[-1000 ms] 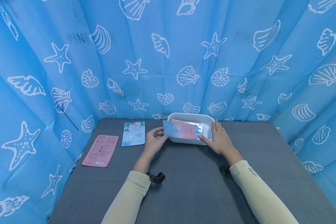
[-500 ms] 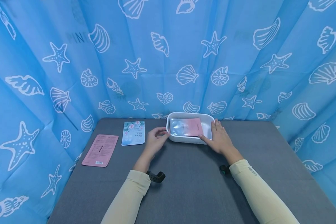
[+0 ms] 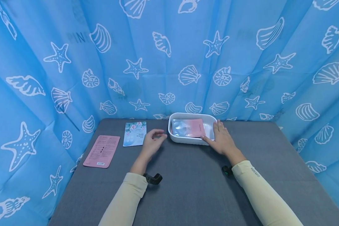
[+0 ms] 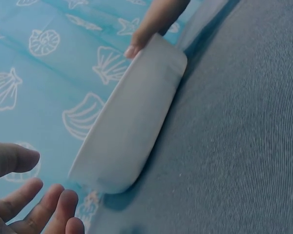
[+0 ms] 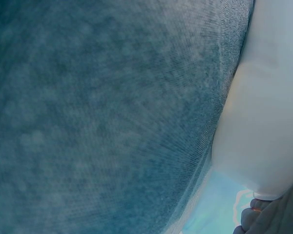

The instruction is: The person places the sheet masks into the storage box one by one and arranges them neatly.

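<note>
A white plastic bin stands near the back of the table. Inside lies a blue-to-pink sheet mask packet, its left end shiny. My right hand rests against the bin's right end, with the thumb at the front rim and the fingers stretched along the side. My left hand is just left of the bin, apart from it and holding nothing. Its fingers are loosely bent. To its left lie a blue floral packet and a pink packet, both flat.
The grey cloth-covered table reaches back to a blue curtain with white shell and starfish prints. A dark wrist strap sits at the left wrist.
The blue-to-pink packet, held by my left hand over the bin's front rim a second ago, now lies flat inside. My left hand has let go and drawn back left. My right hand stays put.
</note>
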Motion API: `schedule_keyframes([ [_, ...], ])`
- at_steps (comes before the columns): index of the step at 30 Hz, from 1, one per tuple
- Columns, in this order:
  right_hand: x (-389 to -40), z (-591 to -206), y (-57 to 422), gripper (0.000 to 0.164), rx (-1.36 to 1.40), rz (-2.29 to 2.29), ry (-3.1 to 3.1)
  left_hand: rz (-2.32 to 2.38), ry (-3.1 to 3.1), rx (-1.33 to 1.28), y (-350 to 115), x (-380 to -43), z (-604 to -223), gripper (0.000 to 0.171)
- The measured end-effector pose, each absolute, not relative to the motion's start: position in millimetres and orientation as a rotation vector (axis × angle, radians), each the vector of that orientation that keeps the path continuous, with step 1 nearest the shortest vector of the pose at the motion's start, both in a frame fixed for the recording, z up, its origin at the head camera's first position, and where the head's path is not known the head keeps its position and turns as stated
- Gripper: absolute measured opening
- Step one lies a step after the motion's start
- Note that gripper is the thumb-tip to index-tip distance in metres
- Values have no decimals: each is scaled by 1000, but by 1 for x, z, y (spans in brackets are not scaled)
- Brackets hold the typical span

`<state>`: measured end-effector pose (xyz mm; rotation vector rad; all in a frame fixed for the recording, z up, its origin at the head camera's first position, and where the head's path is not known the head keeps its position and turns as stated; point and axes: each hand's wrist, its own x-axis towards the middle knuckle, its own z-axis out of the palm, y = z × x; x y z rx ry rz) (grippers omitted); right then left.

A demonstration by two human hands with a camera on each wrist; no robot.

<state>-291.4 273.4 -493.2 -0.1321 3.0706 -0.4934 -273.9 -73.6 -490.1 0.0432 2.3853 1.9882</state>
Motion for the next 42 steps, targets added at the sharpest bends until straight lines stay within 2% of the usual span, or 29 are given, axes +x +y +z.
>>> schedule_keyframes([
  [13, -292, -493, 273, 118, -136, -506, 3071, 1961, 2473, 18, -103, -272, -494, 31],
  [19, -292, -493, 274, 117, -142, -505, 3072, 1958, 2486, 9, -126, -271, -499, 39],
  [31, -292, -496, 276, 118, -153, -501, 3095, 1913, 2559, -11, -173, -267, -505, 38],
  [42, -291, -494, 275, 116, -155, -521, 3078, 1767, 2619, -167, -218, -258, -500, 48],
])
